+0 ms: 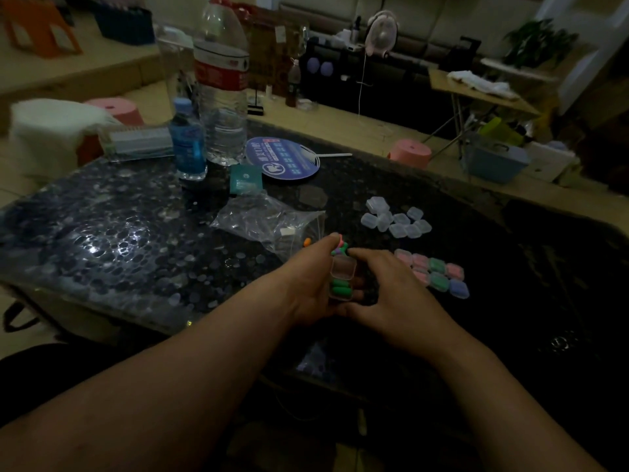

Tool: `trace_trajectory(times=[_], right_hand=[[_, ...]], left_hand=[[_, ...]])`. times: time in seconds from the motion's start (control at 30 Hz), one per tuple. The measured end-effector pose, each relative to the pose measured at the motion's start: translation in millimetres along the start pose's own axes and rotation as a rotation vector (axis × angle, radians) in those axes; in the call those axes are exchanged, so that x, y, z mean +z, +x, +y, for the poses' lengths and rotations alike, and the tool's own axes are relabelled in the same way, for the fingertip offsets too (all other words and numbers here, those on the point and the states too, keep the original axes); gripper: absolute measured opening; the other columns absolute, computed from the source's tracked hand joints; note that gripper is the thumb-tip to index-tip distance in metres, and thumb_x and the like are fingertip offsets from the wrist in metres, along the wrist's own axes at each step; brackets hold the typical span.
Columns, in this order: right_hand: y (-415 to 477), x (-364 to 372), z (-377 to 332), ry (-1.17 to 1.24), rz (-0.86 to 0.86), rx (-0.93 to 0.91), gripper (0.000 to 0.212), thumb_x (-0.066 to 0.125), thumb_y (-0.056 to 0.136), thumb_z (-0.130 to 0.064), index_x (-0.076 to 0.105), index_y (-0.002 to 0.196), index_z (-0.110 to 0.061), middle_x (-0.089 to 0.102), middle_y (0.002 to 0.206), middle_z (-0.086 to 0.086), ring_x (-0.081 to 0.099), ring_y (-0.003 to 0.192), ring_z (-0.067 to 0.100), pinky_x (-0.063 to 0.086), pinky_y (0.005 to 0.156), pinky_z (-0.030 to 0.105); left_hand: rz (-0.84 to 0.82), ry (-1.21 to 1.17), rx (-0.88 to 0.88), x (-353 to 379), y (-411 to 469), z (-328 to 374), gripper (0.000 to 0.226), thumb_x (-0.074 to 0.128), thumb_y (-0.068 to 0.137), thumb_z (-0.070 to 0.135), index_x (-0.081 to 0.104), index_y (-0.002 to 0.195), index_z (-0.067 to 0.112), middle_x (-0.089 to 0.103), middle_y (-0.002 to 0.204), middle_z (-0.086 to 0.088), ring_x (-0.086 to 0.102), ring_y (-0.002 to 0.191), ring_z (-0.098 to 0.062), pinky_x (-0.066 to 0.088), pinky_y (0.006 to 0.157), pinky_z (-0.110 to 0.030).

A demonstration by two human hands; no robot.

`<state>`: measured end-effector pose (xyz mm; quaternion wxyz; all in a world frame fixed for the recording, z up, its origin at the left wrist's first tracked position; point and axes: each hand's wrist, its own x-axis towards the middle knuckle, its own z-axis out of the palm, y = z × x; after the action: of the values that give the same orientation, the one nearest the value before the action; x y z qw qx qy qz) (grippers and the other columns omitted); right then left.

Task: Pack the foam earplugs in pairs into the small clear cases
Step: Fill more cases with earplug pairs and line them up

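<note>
Closing the small clear hinged plastic case appears to be the step in hand. It is held above the near part of the dark glass table, lid raised, with two green foam earplugs in its lower half.

The left hand cradles it with fingers curled beneath, and pinches a cluster of loose coloured earplugs at the fingertips. The right hand curls its forefinger against the lid.

Probable faults:
- A plug standing proud blocks the lid from latching.
- Slackening the left fingers spills the loose plugs.

The filled pastel cases lie just right. The empty clear cases lie behind them, and a crumpled clear plastic bag lies to the left.
</note>
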<state>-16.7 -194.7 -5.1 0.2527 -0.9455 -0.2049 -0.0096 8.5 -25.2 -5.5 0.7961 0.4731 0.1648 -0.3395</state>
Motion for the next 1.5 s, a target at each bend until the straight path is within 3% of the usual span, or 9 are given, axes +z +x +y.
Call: trace_trajectory(times=[0.17, 0.37, 0.47, 0.57, 0.73, 0.83, 1.07, 1.23, 1.5], right_hand=[[0.3, 2.7, -8.7, 0.007, 0.136, -0.048, 0.042, 0.085, 0.081, -0.032, 0.059, 0.114, -0.038, 0.059, 0.110, -0.019, 0.057, 0.102, 0.002, 0.052, 0.089, 0.031], [-1.6, 4.3, -14.6, -0.070, 0.286, -0.131, 0.023, 0.080, 0.088, -0.021, 0.066, 0.105, -0.029, 0.063, 0.099, -0.012, 0.057, 0.092, 0.009, 0.052, 0.078, 0.035], [-2.3, 4.0, -14.5, -0.105, 0.327, -0.122, 0.022, 0.080, 0.087, -0.017, 0.067, 0.102, -0.027, 0.063, 0.097, -0.010, 0.056, 0.090, 0.010, 0.050, 0.077, 0.035], [-5.8, 9.5, -12.6, -0.053, 0.298, -0.075, 0.024, 0.079, 0.086, -0.019, 0.064, 0.101, -0.029, 0.063, 0.096, -0.012, 0.059, 0.088, 0.008, 0.054, 0.075, 0.038], [-10.6, 6.6, -9.2, 0.227, 0.095, 0.051, 0.051, 0.083, 0.088, -0.031, 0.056, 0.128, -0.048, 0.064, 0.121, -0.025, 0.062, 0.112, -0.007, 0.055, 0.093, 0.024], [-10.7, 7.1, -3.0, 0.124, 0.044, 0.036, 0.048, 0.081, 0.089, -0.036, 0.058, 0.130, -0.048, 0.062, 0.124, -0.027, 0.060, 0.114, -0.006, 0.055, 0.097, 0.029], [-16.6, 7.7, 4.6, 0.046, 0.082, 0.068, 0.037, 0.079, 0.086, -0.053, 0.065, 0.119, -0.043, 0.063, 0.110, -0.022, 0.059, 0.103, -0.002, 0.054, 0.086, 0.032], [-30.1, 9.1, 3.8, 0.071, 0.179, 0.220, 0.030, 0.076, 0.090, -0.046, 0.057, 0.115, -0.043, 0.063, 0.108, -0.021, 0.060, 0.098, -0.004, 0.053, 0.083, 0.027], [-41.1, 1.5, 9.7, 0.073, 0.263, 0.438, 0.018, 0.073, 0.093, -0.040, 0.056, 0.097, -0.037, 0.065, 0.093, -0.014, 0.062, 0.084, 0.001, 0.058, 0.075, 0.037]], left_hand=[[0.017, -0.004, 0.015, 0.8, -2.3, 4.1, 0.059, 0.037, 0.101, 0.060, 0.062, 0.133, 0.018, 0.068, 0.128, -0.014, 0.066, 0.108, -0.028, 0.051, 0.087, -0.036], [-0.065, -0.034, 0.049, -0.4, -7.2, 9.3, 0.027, 0.046, 0.103, 0.036, 0.062, 0.104, 0.014, 0.070, 0.085, -0.008, 0.068, 0.084, -0.021, 0.053, 0.075, -0.033], [-0.110, -0.053, 0.057, -1.8, -9.3, 5.4, 0.017, 0.045, 0.102, 0.017, 0.058, 0.113, 0.014, 0.072, 0.098, -0.012, 0.074, 0.083, -0.021, 0.059, 0.077, -0.036], [-0.138, -0.014, 0.121, -3.2, -12.2, 3.0, 0.027, 0.043, 0.099, 0.000, 0.057, 0.121, 0.007, 0.064, 0.121, -0.019, 0.066, 0.118, -0.029, 0.045, 0.111, -0.043], [-0.123, 0.139, 0.197, -1.0, -13.4, 1.9, 0.046, 0.039, 0.095, -0.015, 0.064, 0.128, 0.004, 0.066, 0.130, -0.022, 0.065, 0.121, -0.035, 0.049, 0.108, -0.049], [-0.124, 0.260, 0.187, 2.9, -13.5, -1.4, 0.054, 0.041, 0.093, -0.016, 0.060, 0.135, 0.010, 0.067, 0.125, -0.015, 0.067, 0.113, -0.029, 0.052, 0.095, -0.041], [-0.083, 0.434, 0.083, 5.9, -9.9, -9.8, 0.031, 0.053, 0.099, 0.003, 0.065, 0.128, 0.005, 0.069, 0.125, -0.017, 0.063, 0.106, -0.030, 0.050, 0.106, -0.052], [-0.011, 0.442, 0.115, 16.6, -2.3, -20.0, 0.024, 0.055, 0.102, 0.008, 0.069, 0.120, 0.007, 0.071, 0.123, -0.021, 0.067, 0.116, -0.036, 0.055, 0.100, -0.047], [0.021, 0.470, 0.107, 46.0, 4.6, -28.2, 0.019, 0.058, 0.098, 0.017, 0.070, 0.111, 0.011, 0.071, 0.109, -0.017, 0.065, 0.097, -0.030, 0.053, 0.102, -0.052]])
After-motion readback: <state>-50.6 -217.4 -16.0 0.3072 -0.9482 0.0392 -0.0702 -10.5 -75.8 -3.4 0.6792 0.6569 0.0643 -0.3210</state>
